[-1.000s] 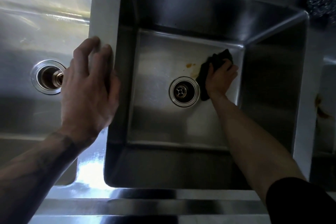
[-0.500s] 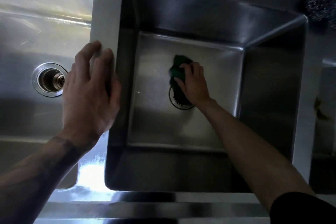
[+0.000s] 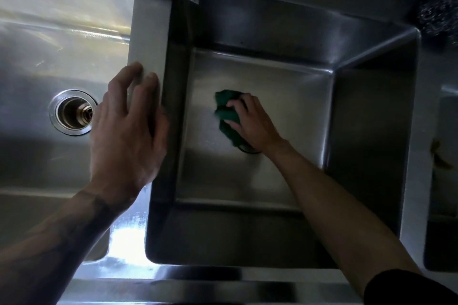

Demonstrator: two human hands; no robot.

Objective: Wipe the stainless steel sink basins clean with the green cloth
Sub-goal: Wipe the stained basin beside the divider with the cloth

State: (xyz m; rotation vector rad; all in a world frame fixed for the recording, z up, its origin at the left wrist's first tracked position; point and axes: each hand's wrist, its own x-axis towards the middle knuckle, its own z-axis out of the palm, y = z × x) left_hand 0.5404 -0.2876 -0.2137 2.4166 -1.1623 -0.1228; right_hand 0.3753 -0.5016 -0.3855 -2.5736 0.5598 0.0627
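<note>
Stainless middle basin point(image 3: 285, 91), pretty dim light. Right hand point(image 3: 251, 122) has its fingers curled round the green cloth point(image 3: 226, 116), pressing it onto the basin floor just over the drain point(image 3: 249, 150). Left hand point(image 3: 126, 131) lies flat with loose fingers on the divider point(image 3: 148, 39).

Green cloth point(image 3: 229, 116), silver basin point(image 3: 272, 82)

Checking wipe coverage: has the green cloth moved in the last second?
Yes. The green cloth, held by the right hand, swept left across the basin floor, from right of the drain to over its left side.
</note>
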